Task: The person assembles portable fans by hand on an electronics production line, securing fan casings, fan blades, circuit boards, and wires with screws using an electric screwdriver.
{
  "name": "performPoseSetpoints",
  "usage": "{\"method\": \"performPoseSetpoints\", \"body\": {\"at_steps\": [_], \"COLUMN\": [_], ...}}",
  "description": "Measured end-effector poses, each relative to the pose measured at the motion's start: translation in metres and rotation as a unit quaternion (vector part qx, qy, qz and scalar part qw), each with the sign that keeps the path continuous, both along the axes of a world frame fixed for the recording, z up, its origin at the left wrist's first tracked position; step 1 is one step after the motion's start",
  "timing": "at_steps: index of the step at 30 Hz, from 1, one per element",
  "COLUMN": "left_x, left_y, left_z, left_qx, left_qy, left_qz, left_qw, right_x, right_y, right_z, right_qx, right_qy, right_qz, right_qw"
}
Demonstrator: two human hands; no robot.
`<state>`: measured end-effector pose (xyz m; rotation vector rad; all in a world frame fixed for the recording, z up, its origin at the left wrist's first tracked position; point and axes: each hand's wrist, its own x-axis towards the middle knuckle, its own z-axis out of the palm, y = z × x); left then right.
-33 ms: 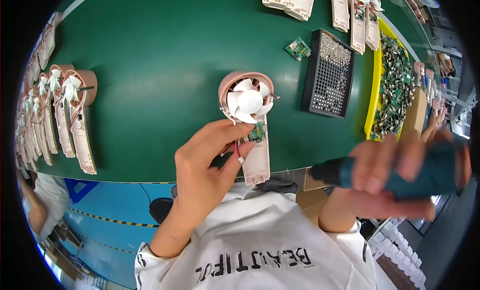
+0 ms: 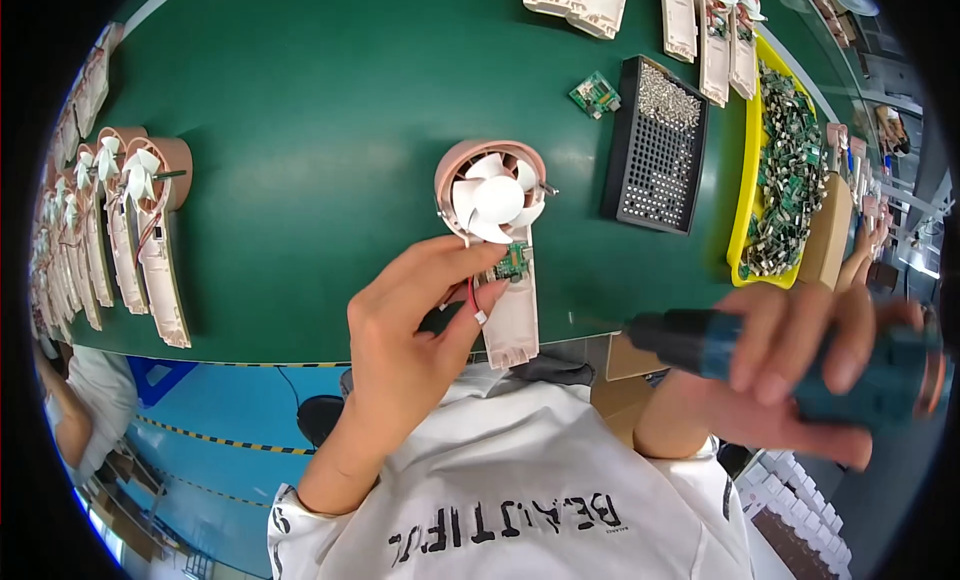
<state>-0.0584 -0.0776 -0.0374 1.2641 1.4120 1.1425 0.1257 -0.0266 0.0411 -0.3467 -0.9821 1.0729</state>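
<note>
A handheld fan's pink half-shell lies at the table's near edge, its white fan blades in the round head pointing away from me. My left hand is closed, pinching a small green circuit board by its side at the top of the handle. Beneath those fingers, red and dark wires run to a small white connector. My right hand, blurred by motion, grips a teal electric screwdriver with a black nose, off to the right of the shell. The tip of its bit is too blurred to make out.
A black screw tray and a loose circuit board lie beyond, right of the fan. A yellow bin holds many boards. Fan half-shells line the left side; more shells lie far right. Other people sit nearby.
The screwdriver in my right hand has shifted slightly right and tilted, its rear end lower and its nose a little higher. My left hand stays on the circuit board.
</note>
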Motion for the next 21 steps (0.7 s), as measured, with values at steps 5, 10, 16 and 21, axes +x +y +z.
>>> {"method": "performPoseSetpoints", "body": {"at_steps": [5, 10, 16, 21], "left_x": [0.000, 0.000, -0.002, -0.002], "left_y": [0.001, -0.001, -0.001, 0.000], "left_z": [-0.004, -0.009, -0.011, -0.009], "left_qx": [0.009, 0.032, 0.044, 0.043], "left_qy": [-0.017, -0.011, 0.001, -0.005], "left_qz": [-0.002, -0.002, -0.029, -0.023], "left_qw": [1.000, 0.999, 0.999, 0.999], "right_x": [-0.012, -0.023, -0.022, -0.026], "right_y": [-0.005, -0.012, -0.008, -0.007], "right_z": [-0.001, -0.015, -0.019, -0.022], "right_qx": [0.097, 0.119, 0.152, 0.163], "right_qy": [-0.062, -0.118, -0.132, -0.156], "right_qz": [-0.037, -0.024, -0.007, -0.005], "right_qw": [0.993, 0.985, 0.979, 0.974]}}
